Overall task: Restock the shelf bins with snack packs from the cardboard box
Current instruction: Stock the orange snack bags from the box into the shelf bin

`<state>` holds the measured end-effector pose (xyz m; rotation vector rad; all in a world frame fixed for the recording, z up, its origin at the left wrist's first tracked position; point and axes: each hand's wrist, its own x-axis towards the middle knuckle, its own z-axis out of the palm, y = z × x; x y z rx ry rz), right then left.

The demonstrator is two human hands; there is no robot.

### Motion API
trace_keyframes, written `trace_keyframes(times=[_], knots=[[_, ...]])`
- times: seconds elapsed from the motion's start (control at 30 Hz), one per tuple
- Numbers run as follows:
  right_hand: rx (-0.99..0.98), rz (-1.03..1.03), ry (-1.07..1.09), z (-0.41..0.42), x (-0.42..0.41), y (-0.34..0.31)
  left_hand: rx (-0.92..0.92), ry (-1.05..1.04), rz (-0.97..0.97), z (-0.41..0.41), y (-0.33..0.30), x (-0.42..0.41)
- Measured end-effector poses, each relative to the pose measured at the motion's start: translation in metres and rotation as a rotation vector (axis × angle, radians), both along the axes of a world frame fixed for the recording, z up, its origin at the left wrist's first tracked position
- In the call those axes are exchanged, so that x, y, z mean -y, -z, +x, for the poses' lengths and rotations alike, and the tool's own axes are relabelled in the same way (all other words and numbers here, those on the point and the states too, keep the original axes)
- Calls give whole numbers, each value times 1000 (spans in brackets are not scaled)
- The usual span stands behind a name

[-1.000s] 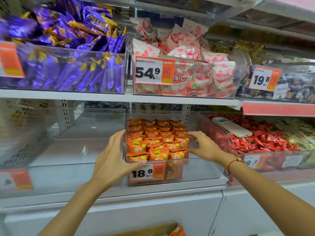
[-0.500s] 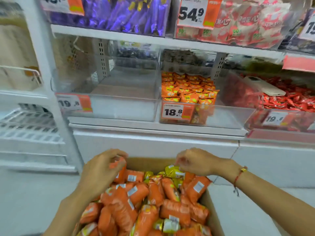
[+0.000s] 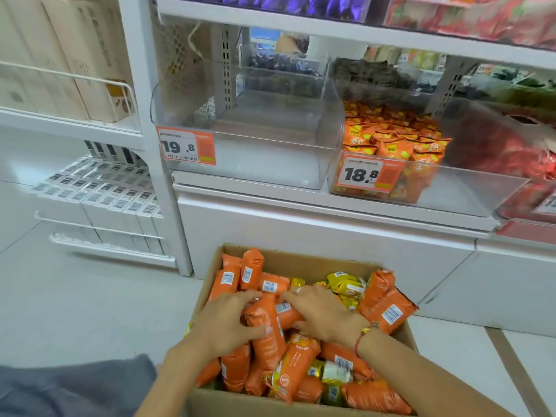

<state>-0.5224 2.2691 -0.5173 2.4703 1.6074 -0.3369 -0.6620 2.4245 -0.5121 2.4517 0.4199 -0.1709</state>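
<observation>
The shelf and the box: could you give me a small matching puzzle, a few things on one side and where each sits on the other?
Things:
1. cardboard box
2. bin tagged 19.8
3. bin tagged 18.8
4. yellow packs

Places:
A. on the shelf, to the right of the other tagged bin, with orange packs inside
B. on the floor below the shelf
C. among the orange packs inside the box
D. on the shelf, by the white upright post

Pairs: 1-B, 2-D, 3-A, 4-C

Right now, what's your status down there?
Both hands in cardboard box: left hand and right hand gathering orange snack packs. 18.8 bin part full. Nothing blocking.
</observation>
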Motion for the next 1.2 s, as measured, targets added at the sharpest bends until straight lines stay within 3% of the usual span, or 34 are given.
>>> trace_keyframes(times=[0.13,0.23,0.3,0.4,0.47,0.53,0.67,0.87,1.03,1.2], knots=[[38,-9,35,15,17,-10,57,-38,-242,11,2,0],[-118,70,238,34,41,-24,190,-204,-529,19,0,5],[-415,249,500,44,53,-39,288,-358,-678,27,-5,9],[-1098,504,917,49,70,-72,358,-522,-1007,36,-29,16],[-1421,581,945,52,83,-93,368,-510,-1140,41,-44,21],[-1581,612,907,54,91,-106,363,-493,-1181,49,-55,28],[-1588,643,826,56,87,-117,356,-521,-1166,76,-72,49],[-1009,680,727,46,71,-132,266,-547,-1066,107,-98,75],[-909,712,711,60,81,-153,138,-237,-1169,117,-120,87],[-936,899,821,76,87,-169,150,-119,-1031,125,-146,99]])
